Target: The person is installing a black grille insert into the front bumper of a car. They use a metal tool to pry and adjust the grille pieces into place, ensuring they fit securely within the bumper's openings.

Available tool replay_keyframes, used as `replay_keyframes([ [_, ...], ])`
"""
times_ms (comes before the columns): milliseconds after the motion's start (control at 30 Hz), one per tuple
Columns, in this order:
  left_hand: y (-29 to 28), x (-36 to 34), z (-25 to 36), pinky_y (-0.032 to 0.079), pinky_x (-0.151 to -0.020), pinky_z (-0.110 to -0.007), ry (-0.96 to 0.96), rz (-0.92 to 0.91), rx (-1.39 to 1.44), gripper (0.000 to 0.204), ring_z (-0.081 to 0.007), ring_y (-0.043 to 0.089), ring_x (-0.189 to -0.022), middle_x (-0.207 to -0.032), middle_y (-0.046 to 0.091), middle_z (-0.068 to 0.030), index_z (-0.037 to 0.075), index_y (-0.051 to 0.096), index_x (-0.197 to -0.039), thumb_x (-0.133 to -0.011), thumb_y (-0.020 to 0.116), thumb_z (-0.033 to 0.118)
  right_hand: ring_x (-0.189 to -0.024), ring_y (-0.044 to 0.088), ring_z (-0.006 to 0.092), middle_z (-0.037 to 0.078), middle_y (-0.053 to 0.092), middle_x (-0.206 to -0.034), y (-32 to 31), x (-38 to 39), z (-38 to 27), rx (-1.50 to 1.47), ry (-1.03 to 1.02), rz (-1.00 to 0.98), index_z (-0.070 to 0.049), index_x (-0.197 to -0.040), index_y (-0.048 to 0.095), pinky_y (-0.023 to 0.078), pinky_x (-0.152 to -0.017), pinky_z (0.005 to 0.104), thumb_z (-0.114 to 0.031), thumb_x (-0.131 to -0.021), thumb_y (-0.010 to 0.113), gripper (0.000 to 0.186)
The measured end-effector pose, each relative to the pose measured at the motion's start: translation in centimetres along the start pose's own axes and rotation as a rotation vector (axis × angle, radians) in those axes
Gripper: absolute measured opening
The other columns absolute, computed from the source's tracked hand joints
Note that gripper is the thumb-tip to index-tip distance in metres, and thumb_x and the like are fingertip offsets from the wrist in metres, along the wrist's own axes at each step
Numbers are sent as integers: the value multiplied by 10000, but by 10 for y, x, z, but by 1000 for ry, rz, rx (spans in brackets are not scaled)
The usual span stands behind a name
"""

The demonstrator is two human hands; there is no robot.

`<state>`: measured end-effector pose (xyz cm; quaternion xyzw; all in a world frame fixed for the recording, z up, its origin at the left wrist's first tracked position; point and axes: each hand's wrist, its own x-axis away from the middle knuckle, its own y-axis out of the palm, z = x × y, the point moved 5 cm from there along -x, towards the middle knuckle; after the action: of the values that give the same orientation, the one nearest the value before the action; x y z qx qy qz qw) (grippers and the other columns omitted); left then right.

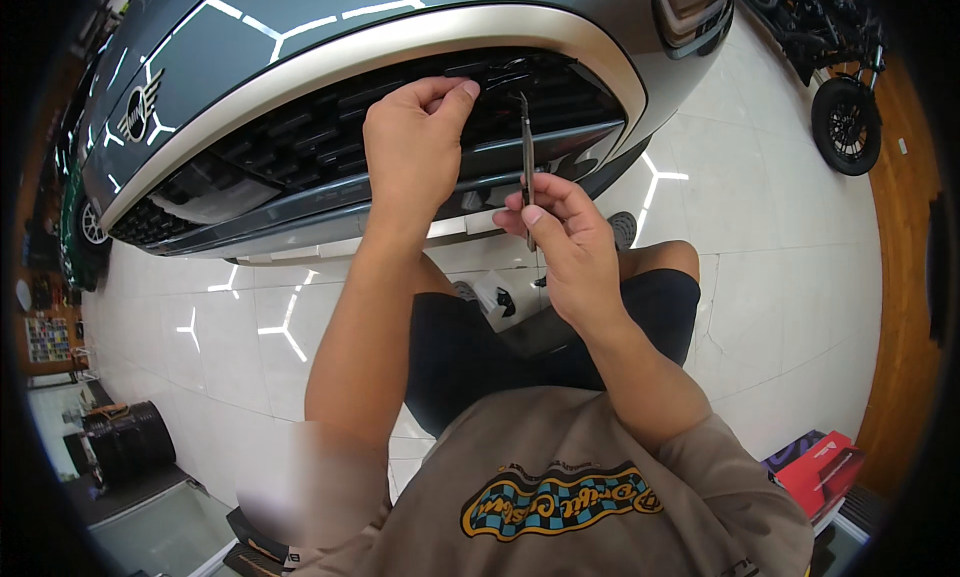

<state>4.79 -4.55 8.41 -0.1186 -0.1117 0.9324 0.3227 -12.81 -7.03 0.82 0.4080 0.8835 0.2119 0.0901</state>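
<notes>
My left hand (412,145) is raised against the car's black grille (330,127), thumb and forefinger pinched together. Whatever lies between those fingertips is too small or hidden to make out. Just right of them, a glossy dark patch (512,75) shows on the grille. In my right hand (572,239) is a pair of slim metal tweezers (528,147), gripped near the lower end. Their bent tip points up, in front of the grille and to the right of my left fingers. A pale gold trim band (480,25) arches over the grille.
The grey car's headlight (693,15) is at upper right, with a black motorcycle (838,97) beyond it. Between my knees lies a white sheet or tray (490,295) bearing a small black piece. A red box (820,472) stands at lower right, a black drum (128,445) at lower left.
</notes>
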Motion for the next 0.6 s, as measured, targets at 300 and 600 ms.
replay_keyframes([
  [300, 6, 2, -1, 454, -587, -263, 69, 177, -62, 231, -90, 558, -596, -690, 689, -44, -38, 784, -958, -895, 754, 182, -943, 614, 70, 42, 714, -1115, 17, -13, 22, 42, 7, 61, 5, -1288, 627, 510, -807, 236, -39, -1010, 617, 281],
  [600, 9, 0, -11, 294, -485, -246, -403, -250, 691, 250, -78, 384, -496, -616, 453, 30, -4, 636, -1157, -932, 714, 72, -992, 636, 95, 67, 715, -1135, 4, -3, 22, 33, -16, 61, 15, -1293, 622, 514, -877, 247, -40, -1011, 616, 288],
])
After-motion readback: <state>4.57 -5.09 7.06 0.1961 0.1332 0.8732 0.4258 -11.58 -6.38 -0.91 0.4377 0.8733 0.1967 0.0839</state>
